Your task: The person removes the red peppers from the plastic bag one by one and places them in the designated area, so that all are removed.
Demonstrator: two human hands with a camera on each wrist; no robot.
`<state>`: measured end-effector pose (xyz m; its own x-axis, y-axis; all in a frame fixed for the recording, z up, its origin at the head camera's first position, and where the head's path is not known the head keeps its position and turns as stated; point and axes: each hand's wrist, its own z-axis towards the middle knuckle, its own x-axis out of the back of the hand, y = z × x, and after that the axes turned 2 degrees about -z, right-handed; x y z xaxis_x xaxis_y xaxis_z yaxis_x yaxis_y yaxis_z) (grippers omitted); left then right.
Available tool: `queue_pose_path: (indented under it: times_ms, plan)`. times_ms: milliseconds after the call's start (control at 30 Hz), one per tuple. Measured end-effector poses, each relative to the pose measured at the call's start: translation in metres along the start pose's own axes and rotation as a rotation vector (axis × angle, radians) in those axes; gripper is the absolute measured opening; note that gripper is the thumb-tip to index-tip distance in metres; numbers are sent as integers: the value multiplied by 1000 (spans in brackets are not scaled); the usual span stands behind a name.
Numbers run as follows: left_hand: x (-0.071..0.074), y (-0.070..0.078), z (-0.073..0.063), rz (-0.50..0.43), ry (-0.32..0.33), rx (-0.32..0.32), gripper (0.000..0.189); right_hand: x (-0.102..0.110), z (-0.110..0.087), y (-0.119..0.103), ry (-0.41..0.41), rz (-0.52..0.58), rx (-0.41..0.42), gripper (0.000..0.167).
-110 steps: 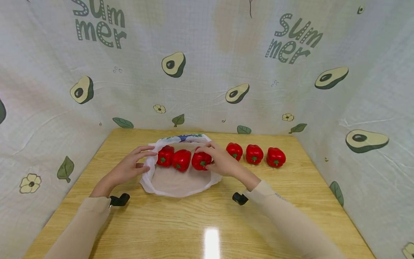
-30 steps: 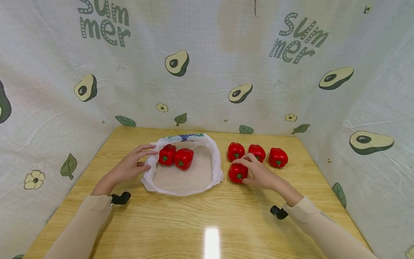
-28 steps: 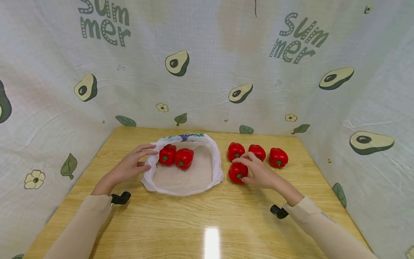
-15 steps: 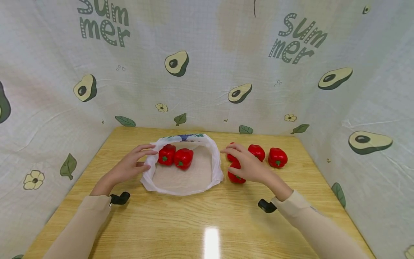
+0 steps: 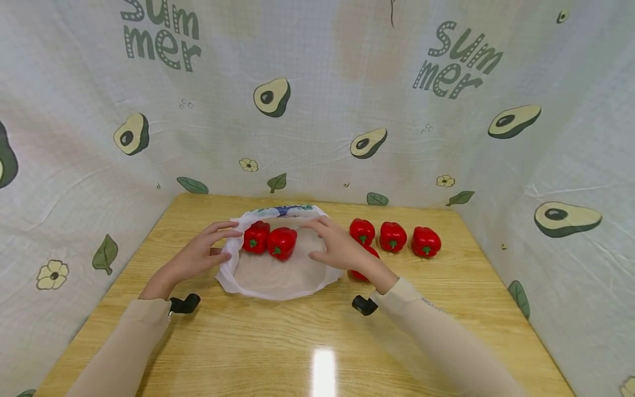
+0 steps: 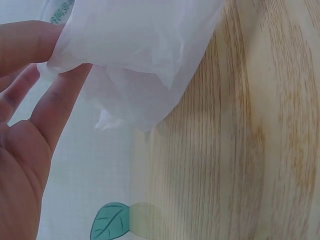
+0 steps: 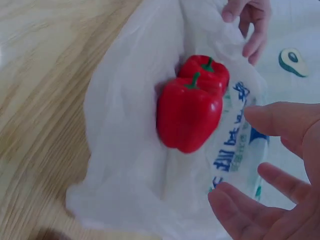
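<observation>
A white plastic bag stands with its mouth wide on the table. Inside at its left lie two red bell peppers, one farther left and one beside it. My left hand touches the bag's left rim, fingers and thumb spread; in the left wrist view the bag's film covers its fingertips. Over the right part of the bag is my right hand, holding nothing, thumb and fingers apart. Its wrist view shows the nearer pepper just past the fingers.
Right of the bag, three bell peppers stand in a row, the left one, the middle one and the right one. Another bell pepper in front is partly hidden by my right arm. A printed cloth encloses the table.
My right hand carried a bell pepper out of the bag to the table at the right, let it go, and moved back left over the bag. The left hand stayed at the rim.
</observation>
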<state>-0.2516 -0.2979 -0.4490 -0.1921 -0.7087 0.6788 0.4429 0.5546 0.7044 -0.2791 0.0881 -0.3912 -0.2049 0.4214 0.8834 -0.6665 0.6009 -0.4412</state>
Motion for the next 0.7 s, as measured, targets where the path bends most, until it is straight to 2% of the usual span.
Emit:
queue_pose_path:
  times_ms: [233,400,500,600,700]
  plan:
    - [0,2,0,-10,-1,12,56,-21,29,-13,-36,-16,41,68]
    - [0,2,0,-9,3,0,56,-33,43,-16,-40,-29,-3,69]
    - [0,1,0,-9,4,-6,56,-41,50,-14,-44,-59,-29,68]
    - [0,1,1,-9,2,-14,55,-57,60,0,-22,-110,-31,70]
    - [0,2,2,-8,0,-15,55,-63,64,2,-14,-126,-56,69]
